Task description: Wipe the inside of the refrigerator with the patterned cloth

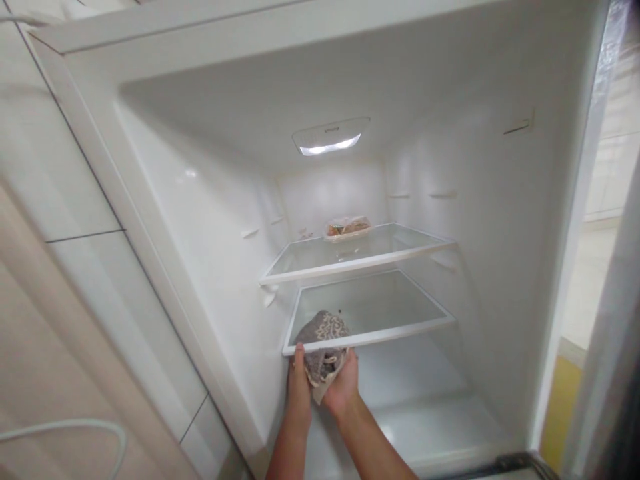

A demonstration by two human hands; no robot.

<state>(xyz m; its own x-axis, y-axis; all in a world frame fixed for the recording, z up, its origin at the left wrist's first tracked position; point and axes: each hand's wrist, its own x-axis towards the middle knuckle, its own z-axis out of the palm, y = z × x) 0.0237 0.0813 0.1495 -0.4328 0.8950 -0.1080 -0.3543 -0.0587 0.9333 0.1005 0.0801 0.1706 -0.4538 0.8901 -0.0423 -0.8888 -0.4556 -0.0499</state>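
Inside an open fridge, a grey cloth with a pale pattern [324, 363] is bunched at the front left of the lower glass shelf [400, 329]. The shelf's white front rim passes across the cloth, and part of the cloth shows beyond the rim, apparently through the glass. My left hand [299, 383] grips the cloth's left side, its thumb up at the rim. On the other side, my right hand [344, 385] is closed around the cloth from below, just under the rim. Most fingers of both hands are hidden behind the cloth.
A clear-wrapped food pack [347, 228] sits at the back of the upper glass shelf [360, 259]. The fridge lamp [331, 139] is lit on the ceiling. Fridge walls [200, 220] stand close on both sides. A pale cable [75, 423] curves at lower left.
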